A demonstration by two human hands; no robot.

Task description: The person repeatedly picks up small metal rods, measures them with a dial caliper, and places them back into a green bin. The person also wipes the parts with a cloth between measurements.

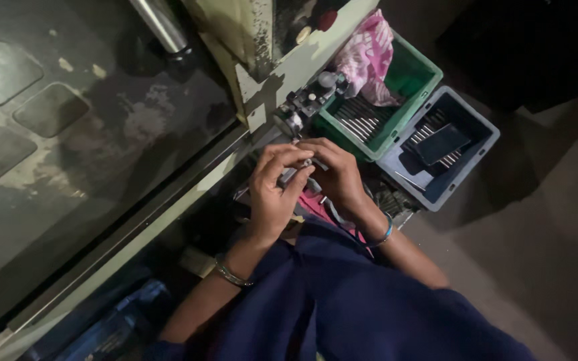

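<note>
Both hands meet near the scene's middle. The left hand (pixel 272 190) curls its fingers (pixel 287 155) around a small metal part (pixel 294 172); the right hand (pixel 338 175) pinches the same part from the right. 2 crates lie beyond: green crate (pixel 417 72), grey crate (pixel 482 144).

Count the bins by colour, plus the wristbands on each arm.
Green bins: 1, the green bin, holding metal rods and a pink cloth
Grey-blue bins: 1, the grey-blue bin, holding rods and a dark flat object
Wristbands: 2, a metal bangle on the left hand, a blue band on the right hand
Total: 4
</note>
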